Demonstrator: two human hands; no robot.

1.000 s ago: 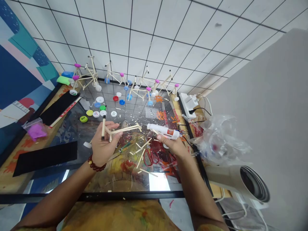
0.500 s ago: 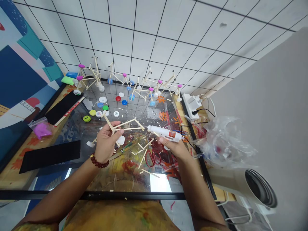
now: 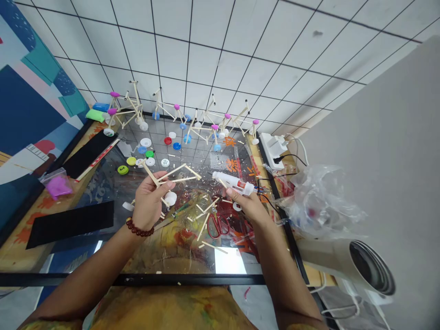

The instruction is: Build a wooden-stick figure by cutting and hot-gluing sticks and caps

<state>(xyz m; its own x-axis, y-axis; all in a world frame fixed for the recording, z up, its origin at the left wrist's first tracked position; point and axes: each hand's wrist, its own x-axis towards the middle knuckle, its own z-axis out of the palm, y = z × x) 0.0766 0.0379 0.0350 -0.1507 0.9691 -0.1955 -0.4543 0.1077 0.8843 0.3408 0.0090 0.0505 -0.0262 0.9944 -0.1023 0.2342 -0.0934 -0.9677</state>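
Observation:
Between thumb and fingers, my left hand (image 3: 149, 201) pinches a small bicycle-like frame of wooden sticks (image 3: 178, 180), its triangle pointing right. White bottle caps (image 3: 171, 198) show beside and behind that hand, and whether they are joined to the frame is partly hidden. My right hand (image 3: 245, 201) is closed around a white glue gun (image 3: 232, 182) with its nozzle pointing left, a short gap from the frame's tip. A short loose stick (image 3: 223, 183) is also held by the right thumb. Red-handled scissors (image 3: 217, 225) lie below, among cut stick pieces (image 3: 202, 224).
Several stick bicycles with pink seats (image 3: 214, 127) stand along the tiled wall. Coloured bottle caps (image 3: 150, 154) are scattered on the glass tabletop (image 3: 172, 261). A power strip (image 3: 273, 149), plastic bags (image 3: 312, 201) and a paper roll (image 3: 347, 263) line the right. Black strips (image 3: 72, 222) lie left.
The stick frame has moved slightly left and up, away from the glue gun. The gun's nozzle no longer sits close to the frame's tip, and its rear end has swung a little left.

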